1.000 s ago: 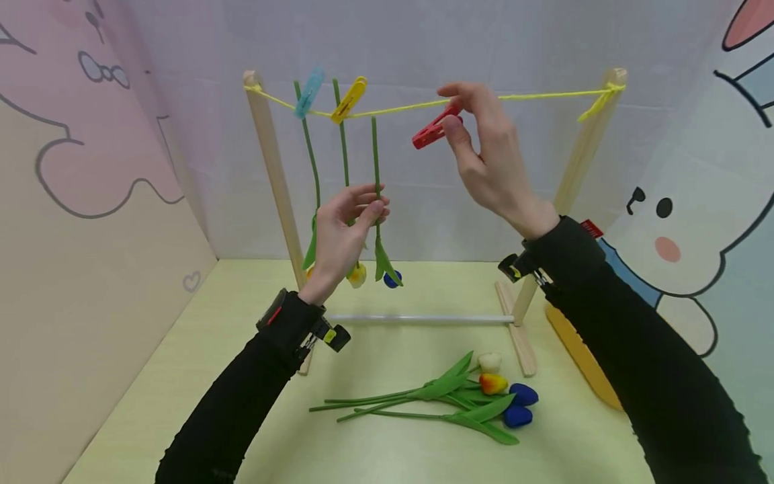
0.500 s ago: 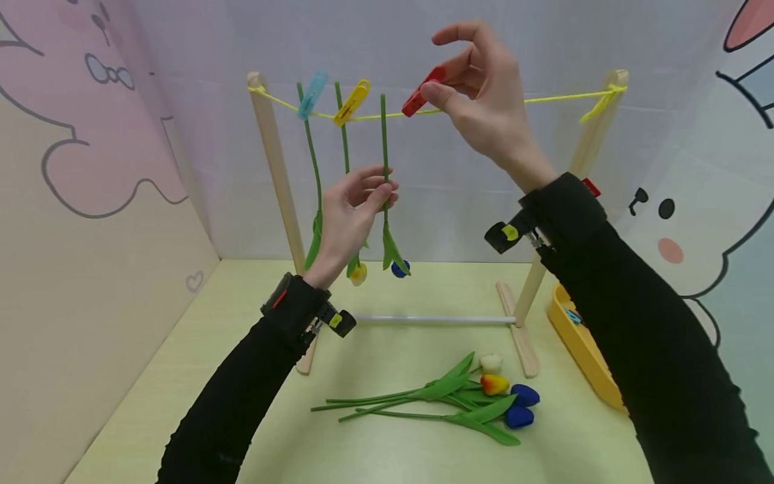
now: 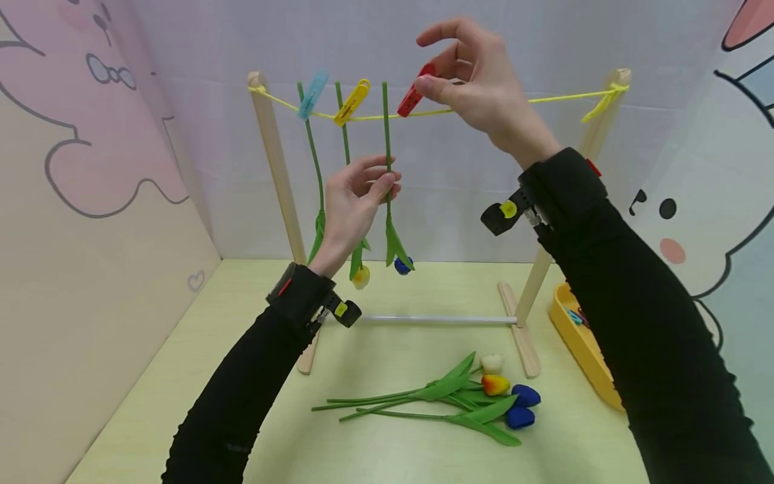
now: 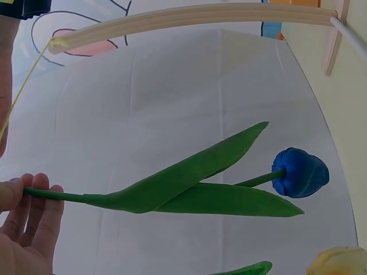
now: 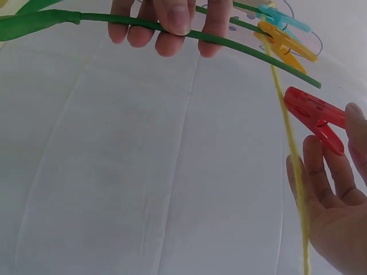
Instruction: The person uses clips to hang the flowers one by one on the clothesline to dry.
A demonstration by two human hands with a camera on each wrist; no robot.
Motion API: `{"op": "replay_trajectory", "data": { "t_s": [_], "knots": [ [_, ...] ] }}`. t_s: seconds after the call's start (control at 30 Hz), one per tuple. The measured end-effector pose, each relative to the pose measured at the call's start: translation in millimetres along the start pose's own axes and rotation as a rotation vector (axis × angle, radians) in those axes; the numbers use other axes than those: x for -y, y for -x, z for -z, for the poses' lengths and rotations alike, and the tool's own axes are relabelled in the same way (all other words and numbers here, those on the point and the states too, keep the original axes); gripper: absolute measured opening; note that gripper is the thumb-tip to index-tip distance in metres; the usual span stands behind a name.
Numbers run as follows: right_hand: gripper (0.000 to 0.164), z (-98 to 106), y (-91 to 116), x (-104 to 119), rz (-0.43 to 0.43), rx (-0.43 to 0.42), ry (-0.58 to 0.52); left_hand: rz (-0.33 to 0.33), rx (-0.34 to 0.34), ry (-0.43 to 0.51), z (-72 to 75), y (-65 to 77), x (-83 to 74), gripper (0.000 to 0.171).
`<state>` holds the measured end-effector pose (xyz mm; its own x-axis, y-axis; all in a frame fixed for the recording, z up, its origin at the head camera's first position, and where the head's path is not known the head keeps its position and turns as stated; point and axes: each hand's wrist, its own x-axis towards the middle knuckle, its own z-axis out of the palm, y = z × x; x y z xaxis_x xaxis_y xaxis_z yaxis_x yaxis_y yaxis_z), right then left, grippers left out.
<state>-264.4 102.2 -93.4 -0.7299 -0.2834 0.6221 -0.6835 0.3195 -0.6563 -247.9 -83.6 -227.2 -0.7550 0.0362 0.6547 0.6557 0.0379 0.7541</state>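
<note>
My left hand [image 3: 358, 202] pinches the green stem of an artificial blue tulip [image 4: 301, 172], held upside down. Its stem end rises past the yellow cord [image 3: 370, 118]. Just right of that stem, my right hand [image 3: 486, 91] pinches a red clothespin [image 3: 411, 99] between thumb and fingers. In the right wrist view, the nose of the red clothespin [image 5: 304, 109] is right at the cord, apart from the stem. Two more tulips hang head down to the left, one under a light blue clothespin [image 3: 312, 95], the other, a pale yellow tulip [image 3: 361, 277], under a yellow clothespin [image 3: 352, 102].
Wooden posts [image 3: 275, 161] carry the cord at both ends, with a white bar [image 3: 435, 319] low between them. Several loose tulips [image 3: 447, 390] lie on the table in front. A yellow tray [image 3: 580, 349] with clothespins stands at right, partly behind my right sleeve.
My left hand has raised the blue tulip, so its stem end now stands above the cord. My right hand has brought the red clothespin up and left, close to the stem.
</note>
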Motion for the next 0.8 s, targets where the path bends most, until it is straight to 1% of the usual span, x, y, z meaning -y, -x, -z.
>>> {"op": "replay_trajectory", "data": {
  "t_s": [0.27,0.43,0.57,0.8],
  "knots": [
    [0.043,-1.8,-6.6,0.9,-0.030,0.049,-0.001,0.039,-0.026,-0.052,3.9,-3.4,0.0,0.032],
    [0.042,-4.6,-7.8,1.7,-0.031,0.068,0.023,0.066,-0.031,-0.068,3.7,-3.6,-2.4,0.032],
    [0.041,-7.7,-8.7,2.3,-0.022,0.068,0.030,0.075,-0.028,-0.069,2.4,-4.5,-3.4,0.031],
    [0.041,-9.5,-10.3,2.8,-0.015,0.031,0.013,0.075,-0.049,-0.082,1.1,-5.6,-3.5,0.030]
  ]
}}
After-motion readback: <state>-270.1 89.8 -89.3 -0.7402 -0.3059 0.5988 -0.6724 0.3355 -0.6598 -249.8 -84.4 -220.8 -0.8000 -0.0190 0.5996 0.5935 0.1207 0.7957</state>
